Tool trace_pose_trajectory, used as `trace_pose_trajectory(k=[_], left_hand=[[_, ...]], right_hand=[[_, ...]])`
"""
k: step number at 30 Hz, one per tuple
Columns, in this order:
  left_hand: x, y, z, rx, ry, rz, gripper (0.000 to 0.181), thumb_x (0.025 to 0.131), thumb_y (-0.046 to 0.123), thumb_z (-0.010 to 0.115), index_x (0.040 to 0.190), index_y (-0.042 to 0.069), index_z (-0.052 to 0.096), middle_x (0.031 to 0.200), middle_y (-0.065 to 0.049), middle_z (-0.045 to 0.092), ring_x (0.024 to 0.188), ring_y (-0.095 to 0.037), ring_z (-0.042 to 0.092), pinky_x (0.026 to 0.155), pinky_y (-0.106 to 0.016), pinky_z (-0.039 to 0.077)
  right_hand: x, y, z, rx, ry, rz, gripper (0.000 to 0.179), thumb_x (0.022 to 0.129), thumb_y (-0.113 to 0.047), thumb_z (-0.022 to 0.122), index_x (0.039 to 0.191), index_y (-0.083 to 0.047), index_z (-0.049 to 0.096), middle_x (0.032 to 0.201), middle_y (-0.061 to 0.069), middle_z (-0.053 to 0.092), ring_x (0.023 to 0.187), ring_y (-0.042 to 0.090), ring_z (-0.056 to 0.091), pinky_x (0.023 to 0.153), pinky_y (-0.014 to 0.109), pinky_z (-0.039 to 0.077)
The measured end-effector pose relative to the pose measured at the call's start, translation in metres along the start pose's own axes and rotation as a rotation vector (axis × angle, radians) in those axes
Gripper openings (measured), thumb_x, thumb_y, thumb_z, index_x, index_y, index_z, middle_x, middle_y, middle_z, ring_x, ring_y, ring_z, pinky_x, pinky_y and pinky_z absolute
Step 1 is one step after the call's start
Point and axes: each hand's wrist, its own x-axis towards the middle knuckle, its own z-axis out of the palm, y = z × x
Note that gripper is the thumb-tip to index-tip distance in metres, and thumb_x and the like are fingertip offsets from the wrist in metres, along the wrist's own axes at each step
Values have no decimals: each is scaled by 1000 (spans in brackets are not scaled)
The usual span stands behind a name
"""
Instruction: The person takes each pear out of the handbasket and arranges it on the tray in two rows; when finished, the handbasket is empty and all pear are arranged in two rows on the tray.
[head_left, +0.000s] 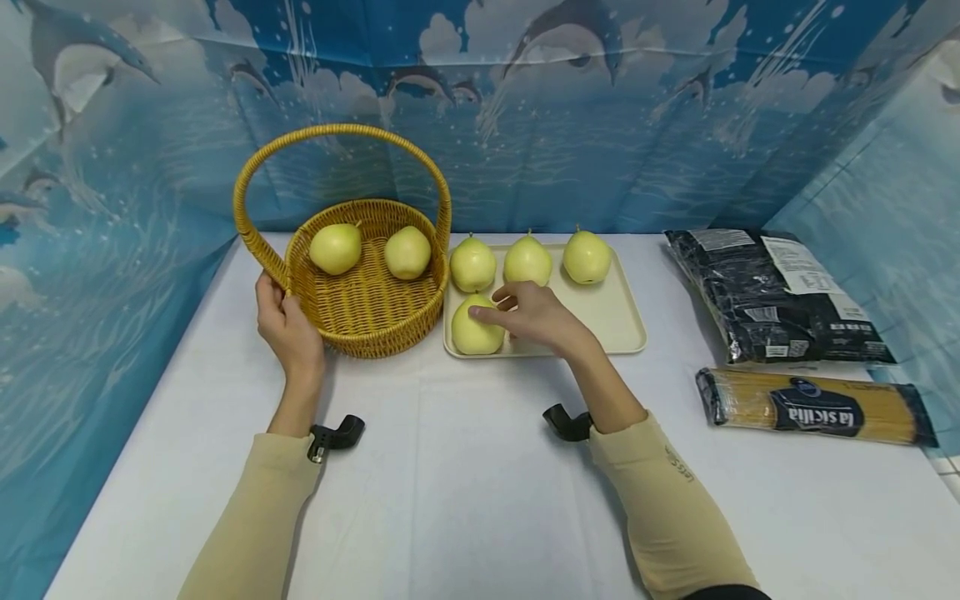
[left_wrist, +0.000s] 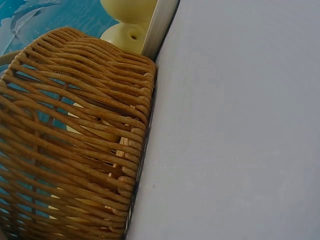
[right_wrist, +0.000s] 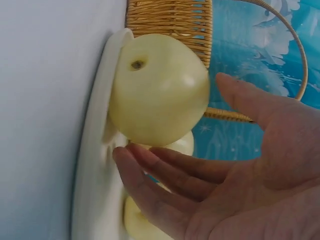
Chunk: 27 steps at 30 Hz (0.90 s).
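A yellow wicker basket (head_left: 375, 340) with a tall hoop handle stands at the left, holding two yellow-green pears (head_left: 335, 248). My left hand (head_left: 291, 333) holds its left side near the foot of the handle. In the left wrist view the woven wall of the basket (left_wrist: 75, 135) fills the left half. My right hand (head_left: 536, 315) is at the front-left pear (head_left: 474, 329) on a cream tray (head_left: 611, 321). In the right wrist view, the thumb and loosely bent fingers stand around that pear (right_wrist: 160, 90), with a gap at the thumb.
Three more pears (head_left: 528, 261) sit in a row along the tray's back. At the right lie a black plastic package (head_left: 780, 300) and a pack of spaghetti (head_left: 817, 406). A dolphin-print curtain (head_left: 525, 150) hangs behind the white table (head_left: 450, 467).
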Motion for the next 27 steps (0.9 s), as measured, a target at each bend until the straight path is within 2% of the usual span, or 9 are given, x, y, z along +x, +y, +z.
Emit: trace_pose_trajectory(k=[6, 11, 15, 22, 27], left_hand=[[0, 0, 0, -20, -8, -8, 48, 102, -5, 33, 145, -5, 53, 141, -27, 61, 122, -40, 57, 97, -33, 46], [0, 0, 0, -20, -7, -12, 47, 102, -5, 34, 145, -5, 53, 140, -26, 61, 121, -33, 59, 97, -32, 47], [0, -1, -1, -7, -4, -5, 46, 102, -5, 34, 144, -5, 54, 138, -27, 62, 116, -29, 60, 95, -31, 47], [0, -2, -1, -5, -1, -4, 46, 103, -4, 34, 144, -5, 54, 136, -29, 62, 117, -39, 58, 92, -30, 47], [0, -1, -1, -9, -5, -7, 46, 103, -4, 33, 144, -5, 54, 137, -28, 62, 117, -32, 60, 94, -32, 47]], right_hand=[[-4, -4, -7, -54, 86, -30, 70, 97, -53, 69, 144, -1, 58, 134, 15, 69, 126, 32, 64, 103, 49, 52], [-4, -8, -9, -20, 171, -82, 64, 99, -49, 69, 142, -2, 61, 130, 13, 71, 125, 30, 65, 104, 48, 52], [-5, -10, -8, 63, 218, -124, 61, 100, -48, 70, 141, -4, 62, 131, 11, 70, 124, 27, 66, 104, 47, 53], [-5, -11, -6, 242, 250, -195, 60, 100, -45, 70, 144, -5, 61, 138, 9, 68, 128, 25, 65, 105, 43, 53], [-5, -15, -3, 353, 275, -249, 50, 99, -38, 74, 140, -11, 64, 133, 7, 70, 126, 22, 65, 105, 41, 54]])
